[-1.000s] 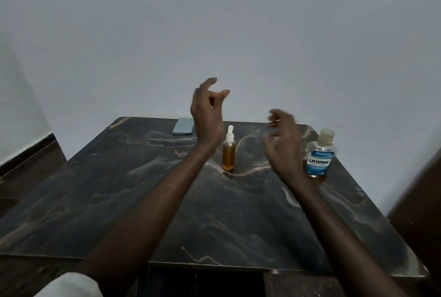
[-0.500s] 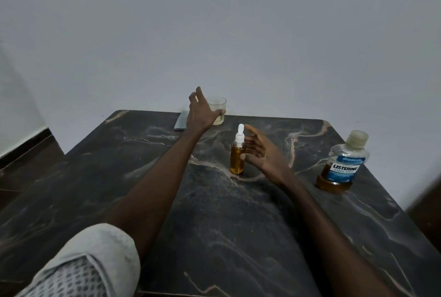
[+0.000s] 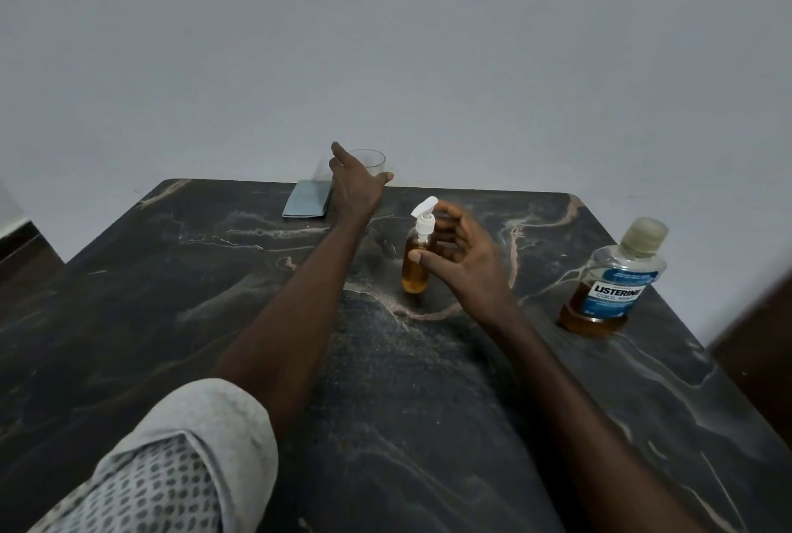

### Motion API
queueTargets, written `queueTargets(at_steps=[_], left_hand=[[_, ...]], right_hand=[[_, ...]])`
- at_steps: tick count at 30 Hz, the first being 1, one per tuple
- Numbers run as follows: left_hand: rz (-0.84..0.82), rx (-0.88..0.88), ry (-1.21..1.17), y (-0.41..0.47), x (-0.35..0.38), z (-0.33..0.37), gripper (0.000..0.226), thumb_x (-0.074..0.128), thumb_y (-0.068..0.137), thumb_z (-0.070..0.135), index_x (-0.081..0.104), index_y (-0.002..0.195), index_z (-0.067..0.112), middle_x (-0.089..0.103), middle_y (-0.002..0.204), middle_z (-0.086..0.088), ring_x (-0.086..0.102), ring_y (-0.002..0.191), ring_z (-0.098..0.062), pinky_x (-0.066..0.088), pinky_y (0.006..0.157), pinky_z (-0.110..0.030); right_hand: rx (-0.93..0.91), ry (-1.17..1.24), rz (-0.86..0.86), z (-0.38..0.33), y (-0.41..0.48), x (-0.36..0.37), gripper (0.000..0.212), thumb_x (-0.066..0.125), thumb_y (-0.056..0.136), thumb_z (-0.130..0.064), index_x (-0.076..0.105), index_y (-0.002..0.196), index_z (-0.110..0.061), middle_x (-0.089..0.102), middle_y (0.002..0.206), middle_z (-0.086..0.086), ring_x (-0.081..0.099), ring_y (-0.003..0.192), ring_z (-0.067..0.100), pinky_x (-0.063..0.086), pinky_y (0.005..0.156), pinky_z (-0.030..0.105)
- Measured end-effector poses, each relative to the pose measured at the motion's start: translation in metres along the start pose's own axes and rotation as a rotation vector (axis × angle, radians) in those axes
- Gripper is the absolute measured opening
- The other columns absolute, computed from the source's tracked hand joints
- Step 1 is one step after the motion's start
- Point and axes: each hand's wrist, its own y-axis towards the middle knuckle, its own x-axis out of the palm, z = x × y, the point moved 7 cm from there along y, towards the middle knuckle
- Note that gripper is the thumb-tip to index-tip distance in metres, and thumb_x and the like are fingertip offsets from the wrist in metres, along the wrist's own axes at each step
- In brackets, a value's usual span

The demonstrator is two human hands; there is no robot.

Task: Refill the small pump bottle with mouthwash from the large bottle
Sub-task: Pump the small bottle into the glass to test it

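Note:
The small pump bottle (image 3: 415,271), amber liquid under a white pump head, stands mid-table. My right hand (image 3: 465,262) curls around it from the right, thumb tip on its front and fingers behind its neck. The large Listerine bottle (image 3: 610,284), capped and holding amber liquid low down, stands apart near the right edge. At the far edge my left hand (image 3: 355,185) wraps a clear glass (image 3: 370,159), thumb on the glass's right side; most of the glass is hidden behind the hand.
A folded blue-grey cloth (image 3: 306,200) lies at the far edge, left of the glass. The dark marble table (image 3: 407,404) ends at a plain wall behind, and it drops off at the left and right.
My left hand has reached from above the table to the glass at the far edge. My right hand has moved left from near the large bottle and closed around the pump bottle.

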Motion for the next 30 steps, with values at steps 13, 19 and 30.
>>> queueTargets(at_steps=[13,19,30], left_hand=[[0.015,-0.008,0.070,-0.010,-0.013,-0.005,0.094,0.088,0.074,0.045,0.039,0.142,0.004,0.056,0.139,-0.017,0.056,0.127,-0.036,0.050,0.096,-0.041],[-0.030,0.068,0.086,-0.047,-0.031,-0.010,0.096,0.087,0.074,0.048,0.040,0.146,0.006,0.057,0.141,-0.014,0.055,0.127,-0.030,0.042,0.089,-0.030],[-0.062,0.160,0.055,-0.146,-0.085,-0.014,0.089,0.087,0.074,0.049,0.040,0.141,0.014,0.053,0.135,-0.005,0.053,0.119,-0.020,0.048,0.089,-0.030]], right_hand=[[-0.002,-0.015,0.005,0.003,0.001,-0.001,0.065,0.089,0.081,-0.015,0.053,0.133,-0.032,0.064,0.118,-0.002,0.063,0.108,0.008,0.058,0.092,0.024],[-0.006,-0.036,0.004,-0.004,-0.003,0.000,0.064,0.089,0.082,-0.017,0.054,0.134,-0.030,0.064,0.116,-0.005,0.063,0.102,0.003,0.059,0.089,0.023],[-0.017,-0.129,-0.013,-0.002,-0.014,-0.006,0.068,0.090,0.080,-0.023,0.054,0.138,-0.027,0.066,0.117,-0.008,0.063,0.106,0.004,0.057,0.089,0.023]])
